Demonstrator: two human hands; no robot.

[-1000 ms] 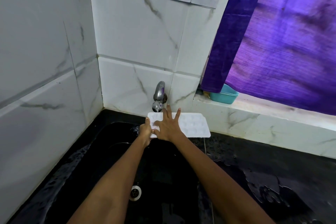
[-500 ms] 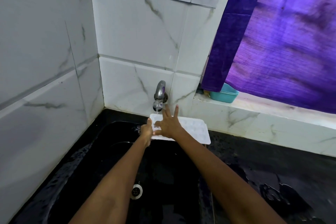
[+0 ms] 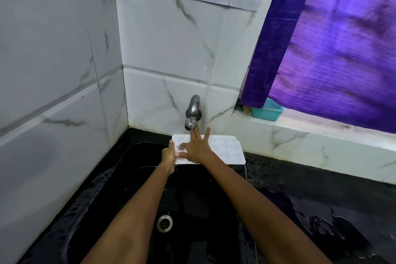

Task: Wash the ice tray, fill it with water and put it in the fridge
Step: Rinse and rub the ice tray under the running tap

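We see the white ice tray [image 3: 222, 149] held flat under the tap [image 3: 192, 113], over the back of the black sink [image 3: 120, 178]. Our left hand [image 3: 169, 156] grips its left end. Our right hand [image 3: 196, 148] lies on top, fingers straight and spread.

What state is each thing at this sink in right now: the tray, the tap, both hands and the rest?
ice tray: level under the tap, over the sink's back edge
tap: flow not discernible
left hand: grips the tray's left end
right hand: fingers spread flat on the tray
sink: wet
counter: puddled
curtain: hanging down
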